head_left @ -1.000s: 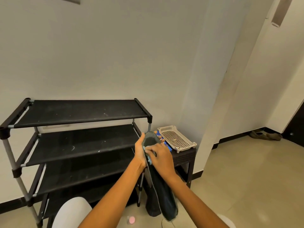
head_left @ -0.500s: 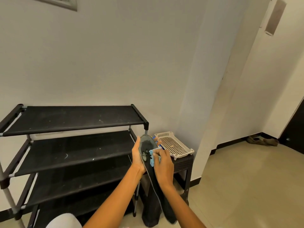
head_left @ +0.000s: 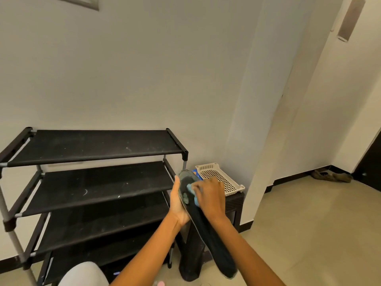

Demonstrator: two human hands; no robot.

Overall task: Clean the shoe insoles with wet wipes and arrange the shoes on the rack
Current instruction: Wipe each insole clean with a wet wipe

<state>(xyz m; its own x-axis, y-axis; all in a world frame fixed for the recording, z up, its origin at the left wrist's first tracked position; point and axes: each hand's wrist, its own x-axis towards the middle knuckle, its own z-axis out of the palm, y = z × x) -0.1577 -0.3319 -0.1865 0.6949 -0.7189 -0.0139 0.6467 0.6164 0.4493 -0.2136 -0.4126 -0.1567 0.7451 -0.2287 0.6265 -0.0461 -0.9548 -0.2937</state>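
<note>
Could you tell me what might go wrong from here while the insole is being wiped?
The left hand supports the long dark insole only near its top, so its hanging end may flex or slip. The small blue wet wipe, pressed by the right hand, could bunch and miss the worn patches.

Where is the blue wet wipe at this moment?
In the head view, the blue wet wipe is low and centre, under the right hand, pressed on the dark insole that the left hand holds, just right of the black shoe rack.
</note>
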